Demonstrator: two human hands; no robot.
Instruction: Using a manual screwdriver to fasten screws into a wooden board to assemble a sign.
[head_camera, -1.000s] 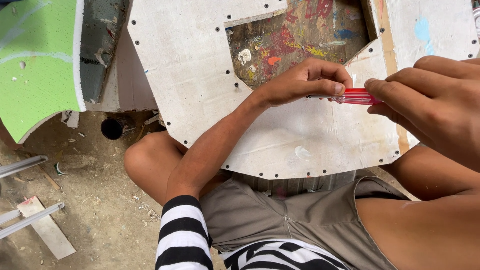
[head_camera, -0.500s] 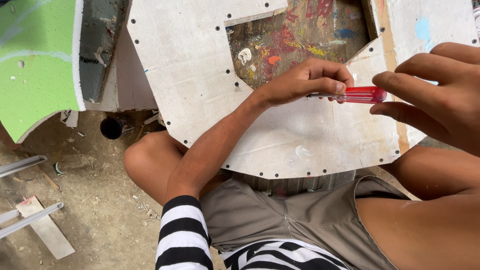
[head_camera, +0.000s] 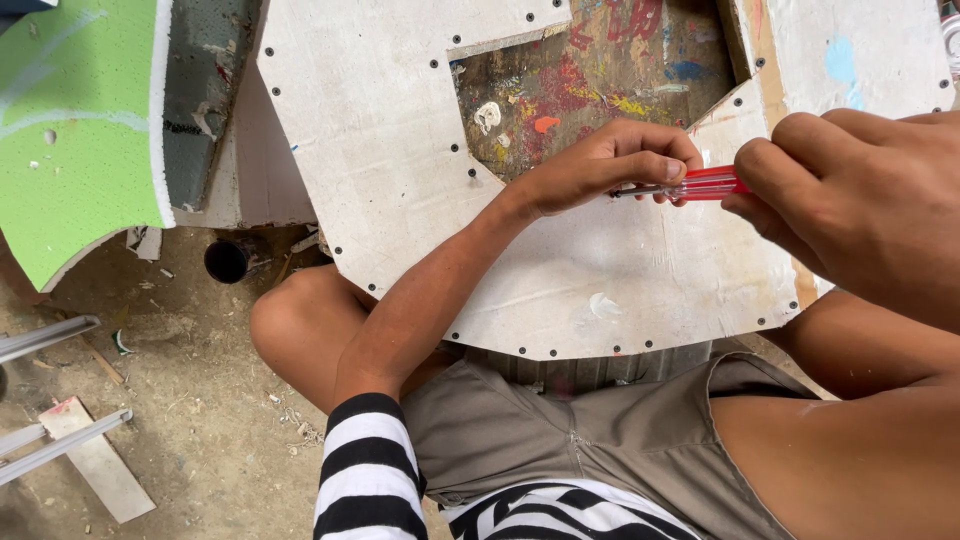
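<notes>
The right hand (head_camera: 860, 210) grips the red handle of a screwdriver (head_camera: 690, 185), fingers closed around it. The left hand (head_camera: 610, 165) pinches its shaft over a white board (head_camera: 400, 130) on the lap.

The board (head_camera: 420, 180) lies across the person's lap, its near edge over the shorts (head_camera: 600, 430). On the board's right half, the left hand (head_camera: 610, 165) rests beside the cut-out opening (head_camera: 600, 70), its fingers on the shaft of the screwdriver (head_camera: 690, 185). The right hand (head_camera: 860, 215) grips the handle from the right. Left of the board stands a foam panel (head_camera: 75, 140). On the ground at lower left lie metal rails (head_camera: 60, 440).
</notes>
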